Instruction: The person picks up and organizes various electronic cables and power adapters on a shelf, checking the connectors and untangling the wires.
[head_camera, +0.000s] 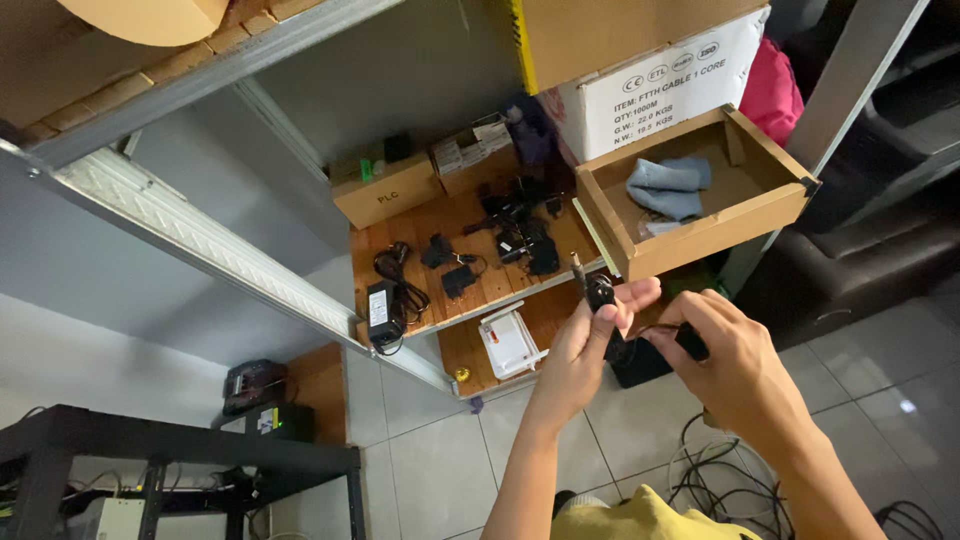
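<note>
In the head view, much is only partly legible: the left hand (590, 325) pinches a small black adapter (599, 291) between thumb and fingertips, and the fingers cover most of its body, so its shape is hard to make out. It is held up in the air, just in front of the near edge of the wooden shelf (440, 225). The right hand (725, 350) is closed around another small dark piece (692, 343), of which only a sliver shows past the fingers; a thin black cord (650, 332) runs between the two hands. Both forearms are cut off by the lower edge, as is a patch of yellow cloth (640, 515) near the bottom centre. A tangle of cables (725, 470) on the tiled floor lies partly behind the right arm. On the shelf, a scatter of black adapters (500, 235) blurs together at the far end. At the left of the shelf sits a small brown carton (385, 190) with a green sticker and dark lettering. To the right, an open cardboard box (690, 215) holds a folded blue cloth (668, 185); above it stands a large white carton (660, 80) with a printed black label, under a brown box edged in yellow. A white flat device (508, 340) rests on the lower shelf.
</note>
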